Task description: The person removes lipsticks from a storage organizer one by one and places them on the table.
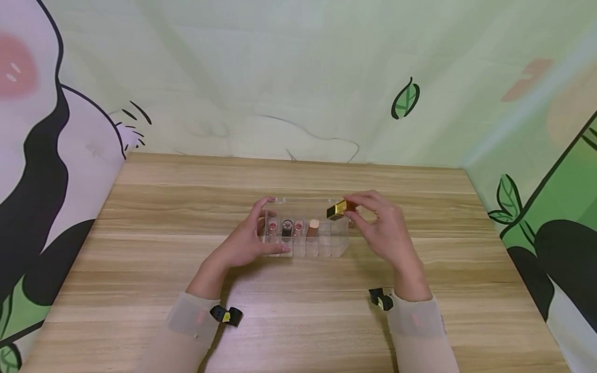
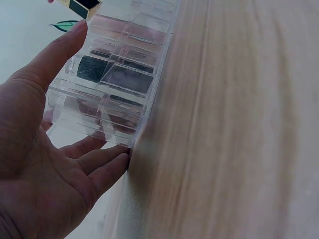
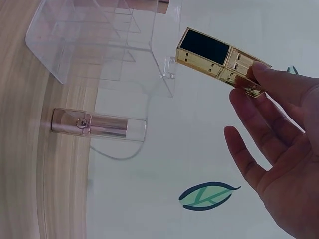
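Observation:
A clear plastic lipstick organizer (image 1: 337, 244) sits on the wooden table, with several lipsticks standing in its left compartments. My left hand (image 1: 242, 239) grips its left end, thumb across the front and fingers round the side and back. Above the organizer's right end, my right hand (image 1: 386, 229) pinches a gold lipstick (image 3: 215, 63) with a black end, held tilted between thumb and fingers. Among the standing ones are a black lipstick (image 1: 286, 229) and a brown one with a pale top (image 1: 313, 229). The compartments at the right end hold nothing visible.
A rose-coloured lipstick with a clear cap (image 3: 99, 124) stands upright on the table beside the organizer's right end. The wooden table (image 1: 298, 316) meets a printed cloth backdrop (image 1: 224, 77) at its far edge and sides.

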The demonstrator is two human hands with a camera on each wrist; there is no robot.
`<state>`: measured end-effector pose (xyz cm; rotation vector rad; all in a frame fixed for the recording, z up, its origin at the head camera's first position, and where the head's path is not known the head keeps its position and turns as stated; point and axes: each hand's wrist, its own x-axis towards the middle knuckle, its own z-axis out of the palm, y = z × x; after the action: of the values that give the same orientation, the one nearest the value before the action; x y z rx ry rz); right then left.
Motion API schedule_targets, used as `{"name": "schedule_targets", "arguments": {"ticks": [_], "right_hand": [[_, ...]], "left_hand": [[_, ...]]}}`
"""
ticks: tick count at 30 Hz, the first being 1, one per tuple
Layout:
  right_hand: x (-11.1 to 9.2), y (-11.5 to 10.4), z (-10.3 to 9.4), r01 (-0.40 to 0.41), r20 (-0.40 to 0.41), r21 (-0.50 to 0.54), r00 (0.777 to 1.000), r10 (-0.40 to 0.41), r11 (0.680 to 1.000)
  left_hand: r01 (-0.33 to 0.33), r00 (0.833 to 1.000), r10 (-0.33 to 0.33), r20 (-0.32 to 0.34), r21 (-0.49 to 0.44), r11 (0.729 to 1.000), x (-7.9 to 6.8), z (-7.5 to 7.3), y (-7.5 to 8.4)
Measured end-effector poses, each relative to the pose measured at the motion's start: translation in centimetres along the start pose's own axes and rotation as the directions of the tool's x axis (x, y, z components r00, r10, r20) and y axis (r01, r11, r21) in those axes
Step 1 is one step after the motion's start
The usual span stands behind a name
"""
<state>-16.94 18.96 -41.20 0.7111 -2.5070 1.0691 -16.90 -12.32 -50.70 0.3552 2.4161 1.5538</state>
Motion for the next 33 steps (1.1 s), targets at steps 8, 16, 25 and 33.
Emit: {"name": "schedule_targets", "arguments": {"ticks": [8,16,25,33], "right_hand": [[0.1,0.1,-0.5,-0.008,-0.062,0.024,0.998,0.01,1.0],[0.0,0.5,-0.8,-0.002,-0.112,0.011,0.994,0.003,1.0],[-0.1,0.8,-1.3,-0.017,-0.138,0.014,0.99,0.019,1.0],[-0.1,1.1,-1.6,-0.025,-0.161,0.015,0.987,0.027,1.0]], "left_hand": [[-0.009,1.0,0.009,-0.004,0.007,1.0,0.1,0.0,0.0],[-0.01,1.0,0.01,-0.002,0.004,1.0,0.1,0.0,0.1],[-0.007,1.0,0.007,-0.004,0.004,1.0,0.1,0.0,0.1],[-0.003,1.0,0.003,-0.01,0.018,1.0,0.0,0.0,0.0]]}}
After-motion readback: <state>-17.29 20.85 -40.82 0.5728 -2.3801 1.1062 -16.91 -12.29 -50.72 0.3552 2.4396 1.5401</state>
